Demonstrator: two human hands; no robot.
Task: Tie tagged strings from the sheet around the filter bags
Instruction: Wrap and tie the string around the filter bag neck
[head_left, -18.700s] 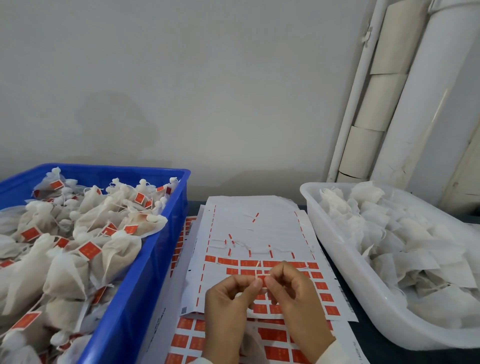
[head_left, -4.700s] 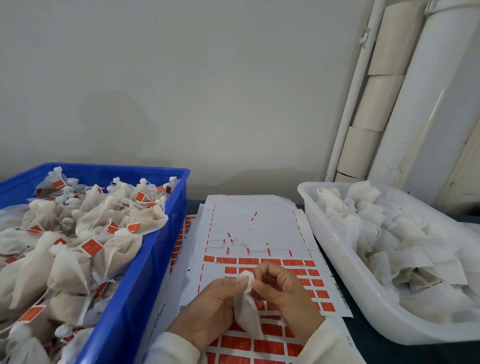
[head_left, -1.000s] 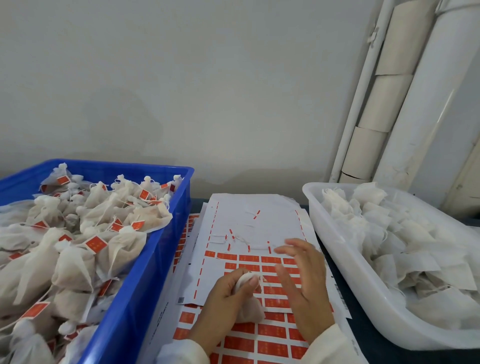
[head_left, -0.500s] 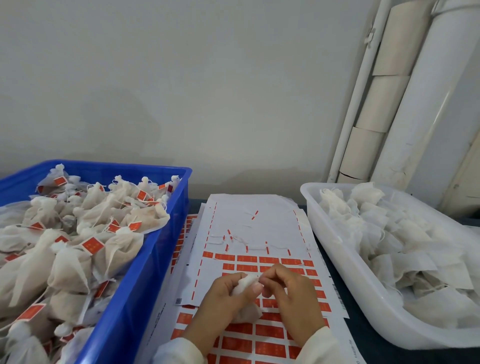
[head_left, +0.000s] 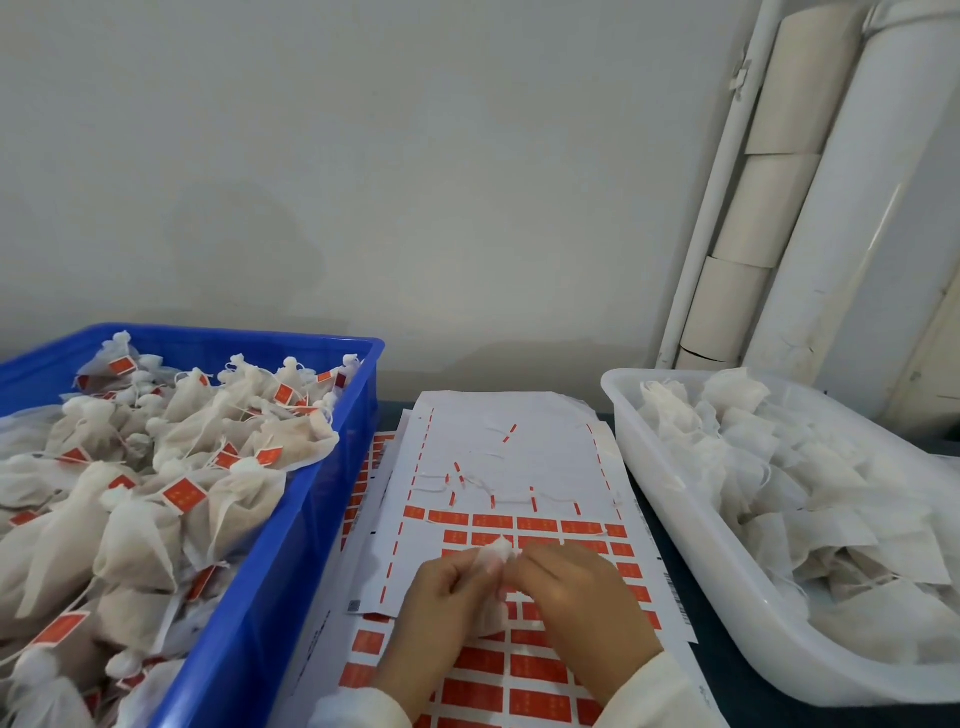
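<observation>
My left hand (head_left: 441, 597) and my right hand (head_left: 576, 597) meet over the sheet of red tags (head_left: 519, 467). Between them I hold a small white filter bag (head_left: 493, 556), pinched at its gathered neck by both sets of fingertips. The bag's body hangs down between my palms and is mostly hidden. I cannot make out the string at the neck. The top rows of the sheet are stripped, with loose string ends left; red tags fill the lower rows.
A blue crate (head_left: 291, 561) on the left holds several tied bags with red tags. A white tub (head_left: 691, 525) on the right holds several untied filter bags. More tag sheets lie under the top one. White pipes run up the wall at the right.
One second ago my right hand was spread open above the sheet. It has since come back to the bag's neck, and both hands now pinch it together.
</observation>
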